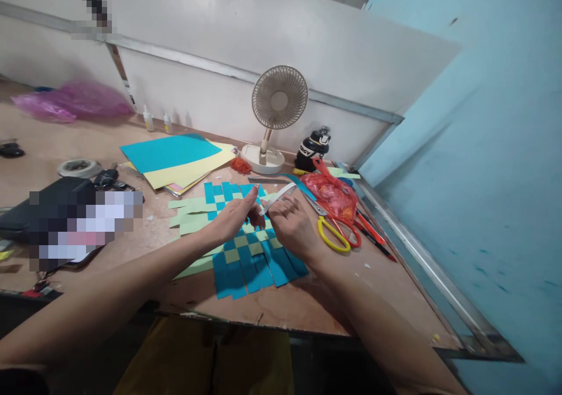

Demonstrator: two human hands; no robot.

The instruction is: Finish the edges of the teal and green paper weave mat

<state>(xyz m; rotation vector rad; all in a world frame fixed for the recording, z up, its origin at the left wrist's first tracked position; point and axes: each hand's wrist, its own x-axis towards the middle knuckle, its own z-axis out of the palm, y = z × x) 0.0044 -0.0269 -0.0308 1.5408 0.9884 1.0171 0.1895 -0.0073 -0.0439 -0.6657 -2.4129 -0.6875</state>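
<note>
Above a woven paper sheet of blue and pale green strips, my two hands come close together. My right hand is closed on a thin white ring, which looks like a roll of tape, tilted and seen nearly edge-on. Just left of the roll is my left hand, its thumb stretched up and apart from the fingers, which are partly in shadow; no object shows in it. Loose strip ends stick out at the sheet's left and front sides, and both hands cover part of its middle.
Yellow- and red-handled scissors, a red plastic bag and a cutter lie right. Behind stand a fan and a black bottle. Left are blue paper, another tape roll and a phone.
</note>
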